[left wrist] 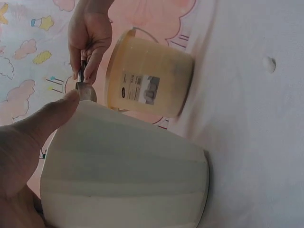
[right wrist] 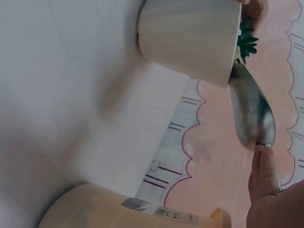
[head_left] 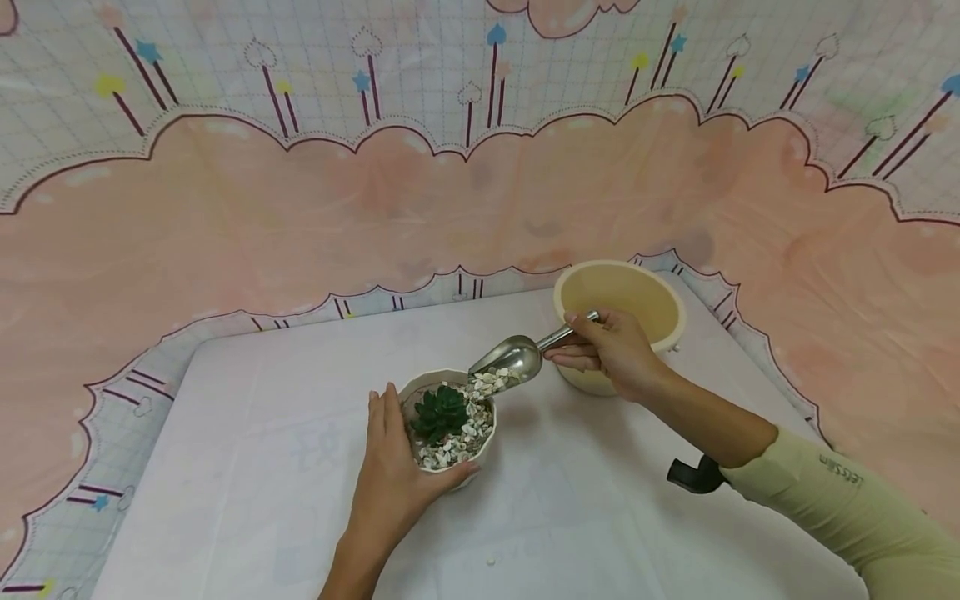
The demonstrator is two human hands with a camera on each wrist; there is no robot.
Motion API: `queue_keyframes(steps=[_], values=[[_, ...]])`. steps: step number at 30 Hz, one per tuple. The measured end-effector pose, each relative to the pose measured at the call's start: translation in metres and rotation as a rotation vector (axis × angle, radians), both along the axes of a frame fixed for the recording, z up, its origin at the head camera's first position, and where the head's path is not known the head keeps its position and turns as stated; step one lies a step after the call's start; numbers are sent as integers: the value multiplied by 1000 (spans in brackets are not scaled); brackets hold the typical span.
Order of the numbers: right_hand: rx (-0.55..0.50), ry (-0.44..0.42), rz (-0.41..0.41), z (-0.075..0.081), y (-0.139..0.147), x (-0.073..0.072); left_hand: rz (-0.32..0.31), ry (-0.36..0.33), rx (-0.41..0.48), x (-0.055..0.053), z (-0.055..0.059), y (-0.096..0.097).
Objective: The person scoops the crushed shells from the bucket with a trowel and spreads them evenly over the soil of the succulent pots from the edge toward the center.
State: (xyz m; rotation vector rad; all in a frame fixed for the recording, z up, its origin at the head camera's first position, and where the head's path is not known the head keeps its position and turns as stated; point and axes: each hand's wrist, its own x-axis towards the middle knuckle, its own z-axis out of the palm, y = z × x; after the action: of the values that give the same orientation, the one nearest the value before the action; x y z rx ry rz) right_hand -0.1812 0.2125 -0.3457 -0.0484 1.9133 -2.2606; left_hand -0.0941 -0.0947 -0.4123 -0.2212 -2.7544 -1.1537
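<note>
A white plant pot (head_left: pixel 486 450) stands on the table with a green succulent (head_left: pixel 440 412) in it. White and grey pebbles (head_left: pixel 453 450) lie around the plant, mostly on its right and near sides. My left hand (head_left: pixel 390 479) holds the pot at its left, thumb along the near rim and fingers on the far left side. With my right hand (head_left: pixel 622 354) I grip the handle of a metal scoop (head_left: pixel 519 357), which tilts down to the left. More pebbles (head_left: pixel 492 382) sit at the scoop's mouth, over the pot's right rim.
A cream-yellow bucket (head_left: pixel 592 382) with a label stands behind and below my right hand. One loose pebble (head_left: pixel 491 562) lies on the white-covered table (head_left: pixel 262 483) near the front. A patterned cloth (head_left: pixel 360 217) hangs behind the table. Something black (head_left: pixel 693 475) shows by the right sleeve.
</note>
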Motion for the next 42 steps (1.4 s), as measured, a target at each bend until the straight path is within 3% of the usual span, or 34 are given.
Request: queue_keyframes(steps=[5, 14, 23, 33, 42], values=[[-3, -1, 0, 1, 0, 0, 5, -1, -1, -1, -2, 0], [3, -1, -8, 3, -1, 1, -83, 4, 40, -6, -3, -8], [-13, 1, -19, 6, -1, 0, -19, -17, 44, -2, 4, -1], [-16, -6, -18, 4, -2, 1, -93, -40, 49, -6, 0, -9], [-31, 1, -26, 3, -1, 0, -10, -40, -28, 0, 8, -3]])
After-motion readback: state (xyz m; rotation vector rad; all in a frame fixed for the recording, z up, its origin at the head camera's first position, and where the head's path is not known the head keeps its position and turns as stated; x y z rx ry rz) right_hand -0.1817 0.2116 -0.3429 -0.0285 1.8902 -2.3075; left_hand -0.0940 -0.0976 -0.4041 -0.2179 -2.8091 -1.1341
